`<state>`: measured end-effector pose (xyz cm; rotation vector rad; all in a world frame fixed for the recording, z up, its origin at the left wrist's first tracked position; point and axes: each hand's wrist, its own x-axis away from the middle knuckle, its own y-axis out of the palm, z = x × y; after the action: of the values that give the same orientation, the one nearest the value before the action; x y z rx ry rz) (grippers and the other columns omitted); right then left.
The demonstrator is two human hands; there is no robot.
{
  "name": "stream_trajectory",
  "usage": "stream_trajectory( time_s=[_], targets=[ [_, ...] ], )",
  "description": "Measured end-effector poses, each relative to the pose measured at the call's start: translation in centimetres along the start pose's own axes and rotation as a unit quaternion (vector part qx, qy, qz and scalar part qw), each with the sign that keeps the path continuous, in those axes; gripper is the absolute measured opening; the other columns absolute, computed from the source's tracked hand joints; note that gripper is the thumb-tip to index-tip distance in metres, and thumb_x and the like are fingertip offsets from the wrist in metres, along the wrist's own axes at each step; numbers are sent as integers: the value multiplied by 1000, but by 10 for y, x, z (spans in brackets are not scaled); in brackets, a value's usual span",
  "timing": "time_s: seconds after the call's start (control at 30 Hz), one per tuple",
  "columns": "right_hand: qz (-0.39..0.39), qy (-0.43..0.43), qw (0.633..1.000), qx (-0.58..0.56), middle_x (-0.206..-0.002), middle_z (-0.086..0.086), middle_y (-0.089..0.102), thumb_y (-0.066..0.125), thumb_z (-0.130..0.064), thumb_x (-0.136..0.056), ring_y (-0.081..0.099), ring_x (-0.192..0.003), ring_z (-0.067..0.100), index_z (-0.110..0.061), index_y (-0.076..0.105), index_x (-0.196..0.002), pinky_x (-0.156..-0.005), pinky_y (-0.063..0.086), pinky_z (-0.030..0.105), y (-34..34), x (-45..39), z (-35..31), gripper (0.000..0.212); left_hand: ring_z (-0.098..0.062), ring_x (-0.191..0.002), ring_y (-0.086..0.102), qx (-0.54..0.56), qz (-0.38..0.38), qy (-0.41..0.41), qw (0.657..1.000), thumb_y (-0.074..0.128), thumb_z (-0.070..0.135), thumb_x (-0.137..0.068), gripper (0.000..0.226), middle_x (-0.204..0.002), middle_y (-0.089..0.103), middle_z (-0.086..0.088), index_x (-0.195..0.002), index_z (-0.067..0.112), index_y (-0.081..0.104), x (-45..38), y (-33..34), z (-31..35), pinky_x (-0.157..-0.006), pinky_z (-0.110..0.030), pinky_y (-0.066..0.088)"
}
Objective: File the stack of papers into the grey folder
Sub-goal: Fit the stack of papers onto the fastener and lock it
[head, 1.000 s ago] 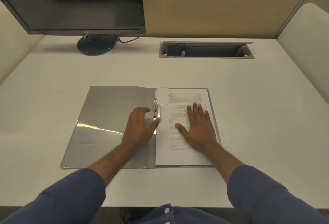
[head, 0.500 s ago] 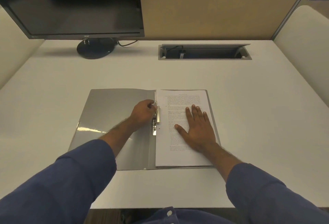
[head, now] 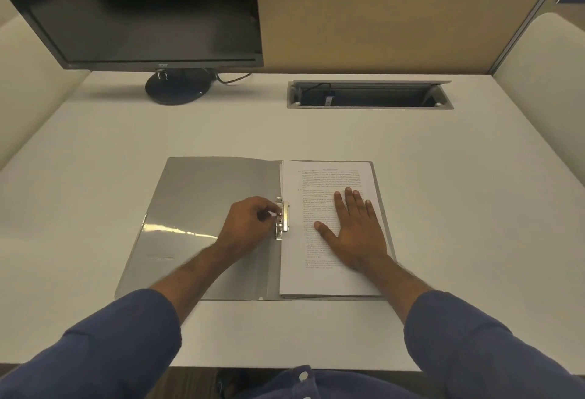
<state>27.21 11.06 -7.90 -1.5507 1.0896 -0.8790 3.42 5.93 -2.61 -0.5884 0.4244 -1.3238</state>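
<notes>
Right now the grey folder (head: 202,208) lies open on my white desk (head: 443,192), and the stack of papers (head: 329,240) sits on its right half. My left hand (head: 245,229) curls its fingers and pinches the shiny metal clip (head: 282,217) at the fold. My right hand (head: 356,229) lies flat with straight fingers, pressing the papers down. Far back stands a black monitor (head: 136,9).

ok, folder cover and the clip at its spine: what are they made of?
grey folder: looks like thin plastic sheet, semi-gloss; a bright glare streak runs across the open left cover.
clip: probably metal, polished silver; it glints beside the left hand fingers. Neither is certain from look alone.
</notes>
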Motion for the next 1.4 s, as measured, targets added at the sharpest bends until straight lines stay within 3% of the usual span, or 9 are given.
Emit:
stream_trajectory(
  time_s=[0.07, 0.17, 0.27, 0.4, 0.5, 0.63, 0.8, 1.07, 1.4],
  targets=[
    [0, 0, 1000, -1, -167, 4, 0, 7, -80, -85, -7, -153, 19, -21, 3, -157, -124, -2, 42, 1, 0, 0, 93, -8, -80, 68, 12, 3, 7, 1000, 72, -2, -81, 25, -92, 73, 6, -97, 16, 78, 9, -1, -3, -72, -7, 49],
    [1, 0, 1000, -2, -167, 4, 1, 8, -80, -85, -7, -153, 18, -21, 3, -157, -124, -4, 41, 2, 0, 1, 93, -3, -89, 69, 76, -2, -8, 997, 64, -1, -83, 27, -98, 76, 9, -98, 14, 80, 18, -3, -6, -79, -12, 52],
    [-1, 2, 1000, 0, -167, 4, 1, 8, -80, -85, -7, -153, 18, -21, 3, -157, -124, -4, 41, 3, -2, 1, 93, -3, -84, 72, 134, -6, -46, 990, 73, 15, -88, 10, -92, 79, 4, -93, 12, 81, 17, -4, -5, -75, -17, 53],
    [-1, 4, 1000, 2, -167, 3, 2, 7, -81, -84, -6, -153, 18, -21, 4, -157, -124, -3, 42, 4, -3, 2, 95, -4, -70, 72, 165, -26, -98, 981, 83, 21, -80, 10, -82, 79, 2, -87, 15, 80, 11, -2, -7, -67, -20, 49],
    [0, 3, 1000, 1, -167, 3, 1, 7, -81, -84, -7, -153, 18, -21, 4, -157, -124, -4, 41, 4, -3, 2, 95, -8, -76, 68, 126, -20, -123, 984, 89, 27, -72, 35, -92, 72, 8, -100, 22, 70, 8, 3, -11, -67, -18, 48],
    [-2, 3, 1000, 2, -167, 3, 0, 8, -80, -84, -7, -153, 18, -21, 3, -157, -124, -3, 42, 3, -2, 2, 94, -10, -77, 61, 95, -24, -142, 985, 95, 27, -61, 68, -97, 62, 2, -116, 22, 56, 0, 5, -16, -66, -17, 48],
    [-7, 1, 1000, 5, -167, 3, -1, 7, -80, -84, -8, -153, 19, -21, 1, -157, -124, -5, 42, 2, -2, 1, 94, -8, -74, 59, 43, -30, -127, 991, 97, 26, -57, 69, -97, 62, 0, -111, 22, 55, -2, 7, -20, -56, -8, 44],
    [-7, 0, 1000, 6, -167, 4, 0, 8, -80, -85, -7, -153, 19, -20, 2, -157, -124, -4, 42, 0, -1, 1, 94, -6, -72, 55, 21, -12, -101, 995, 96, 18, -59, 65, -106, 58, -6, -110, 15, 57, 1, 15, -19, -59, -11, 39],
    [-15, 3, 1000, 7, -167, 3, -3, 6, -81, -84, -9, -153, 18, -21, 0, -157, -124, -5, 41, 2, -2, 1, 94, -8, -78, 59, -13, -35, -90, 995, 93, 31, -64, 65, -107, 55, 1, -116, 21, 57, 2, 9, -18, -62, -11, 42]
  ],
)
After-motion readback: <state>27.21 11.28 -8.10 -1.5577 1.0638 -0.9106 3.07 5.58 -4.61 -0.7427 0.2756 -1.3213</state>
